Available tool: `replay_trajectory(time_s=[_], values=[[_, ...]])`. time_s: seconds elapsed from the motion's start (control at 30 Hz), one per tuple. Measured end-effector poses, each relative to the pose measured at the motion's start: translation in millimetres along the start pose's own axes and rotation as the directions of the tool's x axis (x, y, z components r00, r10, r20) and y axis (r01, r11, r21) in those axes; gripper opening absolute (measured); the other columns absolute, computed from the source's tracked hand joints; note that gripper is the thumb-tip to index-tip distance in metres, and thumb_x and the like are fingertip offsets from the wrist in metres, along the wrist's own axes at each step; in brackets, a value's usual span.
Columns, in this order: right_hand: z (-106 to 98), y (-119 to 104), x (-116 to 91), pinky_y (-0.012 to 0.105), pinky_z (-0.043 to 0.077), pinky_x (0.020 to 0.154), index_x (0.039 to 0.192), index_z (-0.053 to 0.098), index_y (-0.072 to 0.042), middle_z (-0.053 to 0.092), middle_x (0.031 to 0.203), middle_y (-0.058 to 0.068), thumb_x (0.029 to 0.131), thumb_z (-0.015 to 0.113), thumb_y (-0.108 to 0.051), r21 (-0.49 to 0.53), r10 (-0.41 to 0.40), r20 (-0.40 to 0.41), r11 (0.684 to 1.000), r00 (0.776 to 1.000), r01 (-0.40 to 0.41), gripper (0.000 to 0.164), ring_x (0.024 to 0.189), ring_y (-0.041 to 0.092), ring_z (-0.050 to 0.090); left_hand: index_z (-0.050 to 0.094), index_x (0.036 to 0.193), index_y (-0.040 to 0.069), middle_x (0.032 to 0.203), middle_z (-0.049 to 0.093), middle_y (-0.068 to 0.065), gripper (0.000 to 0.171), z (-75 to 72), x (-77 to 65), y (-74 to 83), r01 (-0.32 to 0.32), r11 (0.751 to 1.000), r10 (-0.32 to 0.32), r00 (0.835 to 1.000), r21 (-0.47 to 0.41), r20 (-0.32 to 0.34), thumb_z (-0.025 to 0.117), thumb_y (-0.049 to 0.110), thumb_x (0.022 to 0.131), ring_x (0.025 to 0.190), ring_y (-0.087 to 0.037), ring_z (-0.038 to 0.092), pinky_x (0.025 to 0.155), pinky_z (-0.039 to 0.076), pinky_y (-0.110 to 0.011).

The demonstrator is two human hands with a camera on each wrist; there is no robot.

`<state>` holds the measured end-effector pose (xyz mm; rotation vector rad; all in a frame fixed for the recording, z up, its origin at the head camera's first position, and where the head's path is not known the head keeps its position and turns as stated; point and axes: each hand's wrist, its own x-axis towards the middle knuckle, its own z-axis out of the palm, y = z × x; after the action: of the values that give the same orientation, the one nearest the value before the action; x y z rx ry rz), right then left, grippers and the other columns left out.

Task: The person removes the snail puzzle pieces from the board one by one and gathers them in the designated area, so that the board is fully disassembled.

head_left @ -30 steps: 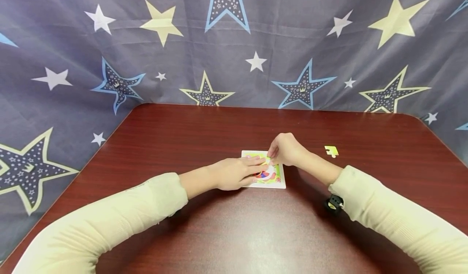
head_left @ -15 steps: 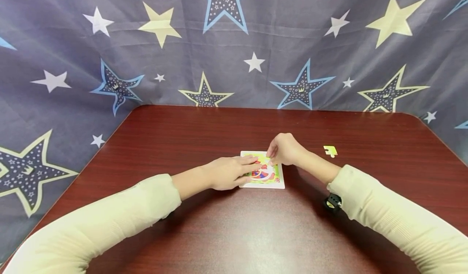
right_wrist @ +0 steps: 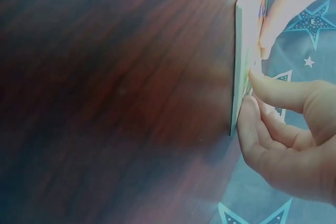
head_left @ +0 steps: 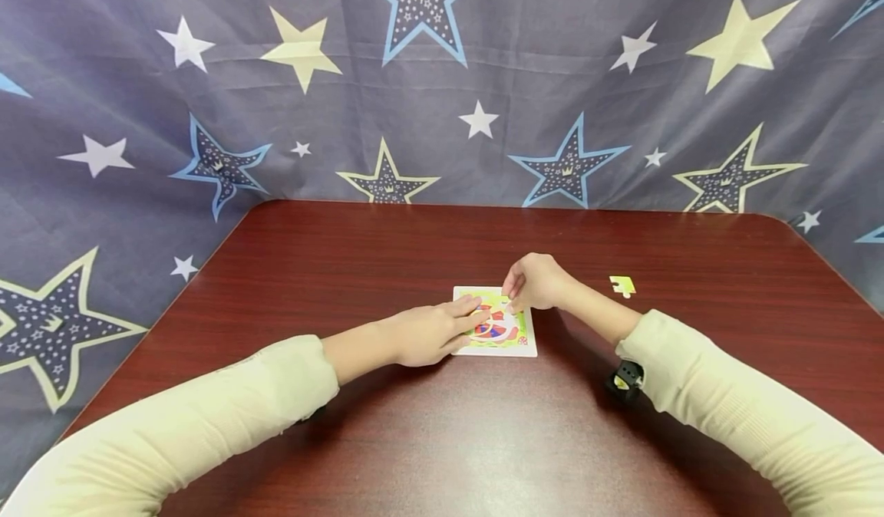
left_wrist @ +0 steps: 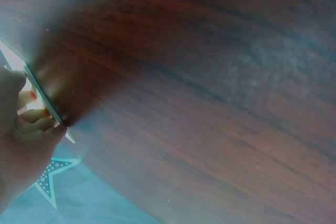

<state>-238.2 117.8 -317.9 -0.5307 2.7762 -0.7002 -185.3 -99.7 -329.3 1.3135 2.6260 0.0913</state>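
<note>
A square jigsaw puzzle with a white frame (head_left: 504, 352) and a bright yellow, red and blue picture lies flat on the table. My left hand (head_left: 430, 334) rests on its left side, fingers stretched over the picture. At the upper right corner my right hand (head_left: 539, 281) pinches a puzzle piece, mostly hidden by the fingertips. In the right wrist view, the thumb and curled fingers (right_wrist: 252, 129) meet close over the puzzle's surface. The left wrist view catches the puzzle's thin edge (left_wrist: 44, 95) beside the left fingers.
One loose yellow puzzle piece (head_left: 622, 285) lies to the right of the puzzle. The dark red wooden table (head_left: 359, 248) reaches back to a grey-blue curtain (head_left: 442, 156) printed with stars. A black wrist device (head_left: 625, 379) hangs under the right sleeve.
My left hand has slid slightly left, uncovering more of the picture. The right hand stays at the upper right corner. The view has shifted a little.
</note>
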Motion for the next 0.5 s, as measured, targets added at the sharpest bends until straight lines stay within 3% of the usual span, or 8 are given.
replay_trajectory(time_s=[0.3,0.37,0.5], values=[[0.5,5.4,3.1,0.018,0.047,0.061,0.089,0.073,-0.002,0.072,0.077,0.006,0.072,0.083,-0.012,0.205,0.105,0.032,0.973,0.994,-0.109,0.023,0.065,0.007,0.059,0.035,0.15,0.012,0.157,0.03,-0.018,0.049,2.2,1.6,-2.1,0.015,1.0,-0.015,1.0,0.004,0.0,0.042,0.026,0.103,0.142,-0.029,0.039,0.11,0.042,-0.041],[1.7,5.3,3.5,0.019,0.052,0.063,0.095,0.071,0.001,0.071,0.074,0.005,0.073,0.081,-0.009,0.299,0.127,0.054,0.944,0.99,-0.138,0.026,0.063,0.005,0.06,0.035,0.15,0.013,0.157,0.03,-0.017,0.05,1.7,1.4,-1.9,0.017,1.0,-0.017,1.0,0.001,-0.001,0.042,0.027,0.103,0.142,-0.029,0.039,0.11,0.042,-0.041],[5.1,2.6,4.9,0.025,0.059,0.069,0.108,0.066,0.008,0.07,0.074,0.004,0.082,0.073,-0.002,0.479,0.165,0.096,0.857,0.982,-0.191,0.029,0.062,0.005,0.065,0.035,0.15,0.011,0.157,0.03,-0.018,0.05,1.8,0.7,-2.4,-0.001,1.0,0.001,1.0,0.017,-0.001,0.043,0.027,0.103,0.144,-0.028,0.036,0.111,0.04,-0.039]])
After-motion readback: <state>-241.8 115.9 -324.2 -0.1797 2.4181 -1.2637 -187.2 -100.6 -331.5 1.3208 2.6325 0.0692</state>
